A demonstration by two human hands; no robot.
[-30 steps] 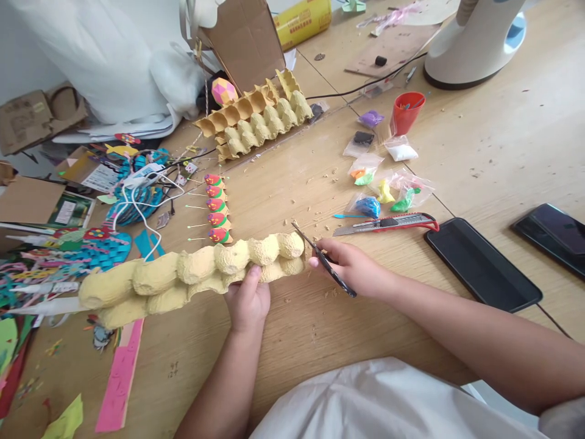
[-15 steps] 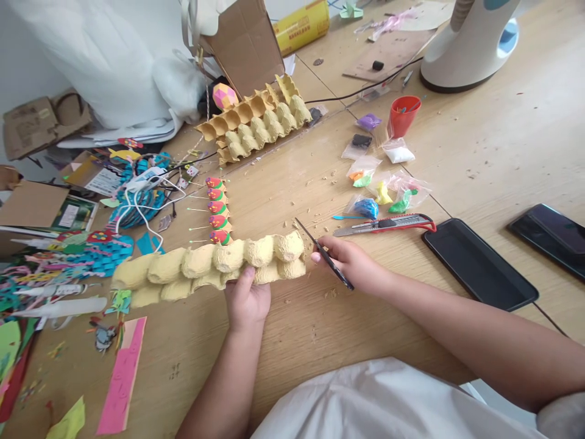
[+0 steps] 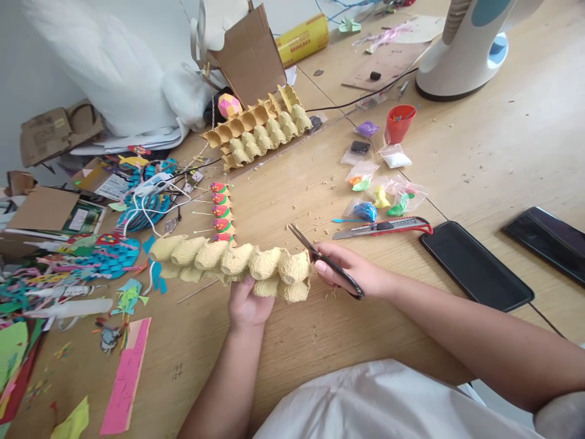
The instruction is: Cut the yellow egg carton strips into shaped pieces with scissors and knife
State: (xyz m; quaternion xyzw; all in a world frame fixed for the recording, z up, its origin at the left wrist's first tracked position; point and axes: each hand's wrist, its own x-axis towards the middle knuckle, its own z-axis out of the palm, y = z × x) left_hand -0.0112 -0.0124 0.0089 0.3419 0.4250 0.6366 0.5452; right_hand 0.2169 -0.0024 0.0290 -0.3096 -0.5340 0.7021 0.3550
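My left hand [image 3: 249, 303] grips a long strip of yellow pulp egg carton [image 3: 235, 260] from below, its cups bulging toward me; the fingers behind it are hidden. Black-handled scissors [image 3: 329, 263] are held in my right hand [image 3: 350, 268], just beyond the strip's right end. Their blades point up and left, slightly parted. Past the strip stands a row of small red-and-green painted carton cups [image 3: 222, 212] with pins sticking out to the left. Small carton crumbs lie on the table around the scissors.
More egg carton pieces [image 3: 265, 131] lie at the back. A red-handled utility knife [image 3: 381, 227], bags of coloured clay [image 3: 365, 210], a red cup [image 3: 399, 124] and two phones [image 3: 478, 265] are to the right. Paper crafts [image 3: 105, 256] crowd the left; a pink strip [image 3: 127, 378] lies nearer.
The carton strip has shifted right and turned, its left end swinging away from me. The scissors have opened slightly and come closer to its right end. The view has shifted a little.
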